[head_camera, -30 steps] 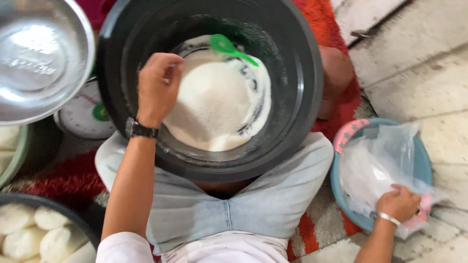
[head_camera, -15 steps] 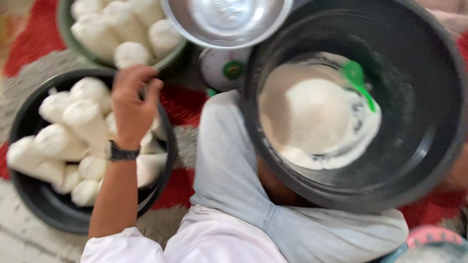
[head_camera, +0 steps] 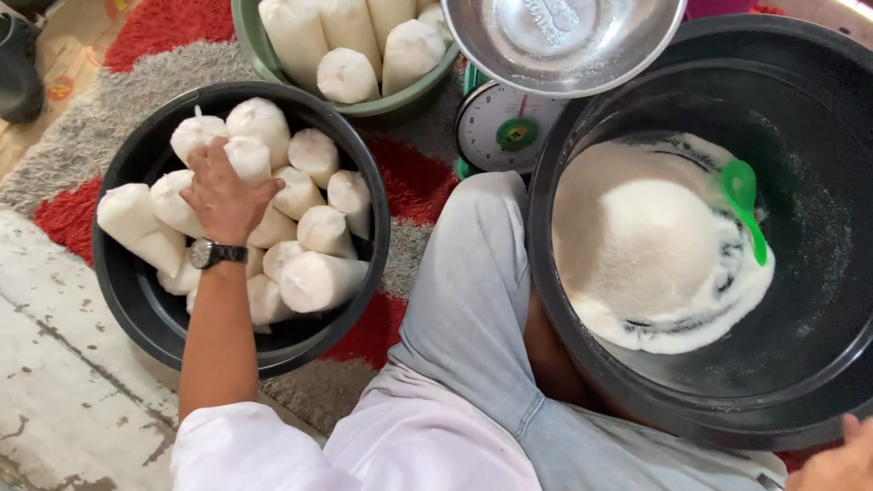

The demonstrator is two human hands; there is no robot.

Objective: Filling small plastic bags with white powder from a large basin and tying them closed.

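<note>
To my left a basin [head_camera: 127, 300] sits on the rug [head_camera: 82, 145], packed with filled bags [head_camera: 318, 282], and my left grip [head_camera: 223, 195] rests on top of them. Beyond it stands a second basin [head_camera: 273, 68] with more bags, just left of a scale [head_camera: 505, 127] carrying a metal bowl [head_camera: 564, 45]. To my right, against my knee [head_camera: 473, 273], a big tub [head_camera: 818, 364] holds a heap of sugar [head_camera: 646, 245] with a scoop [head_camera: 746, 205] stuck in its right side.

White filled bags [head_camera: 314, 232], rounded and tied at the top, are lying heaped in the black basin [head_camera: 364, 273] at left, with the left hand [head_camera: 223, 195] resting on them. More white bags [head_camera: 350, 41] are standing in the green basin [head_camera: 382, 107] above. A round white dial [head_camera: 505, 127] with a green centre is facing up between the basins.
</note>
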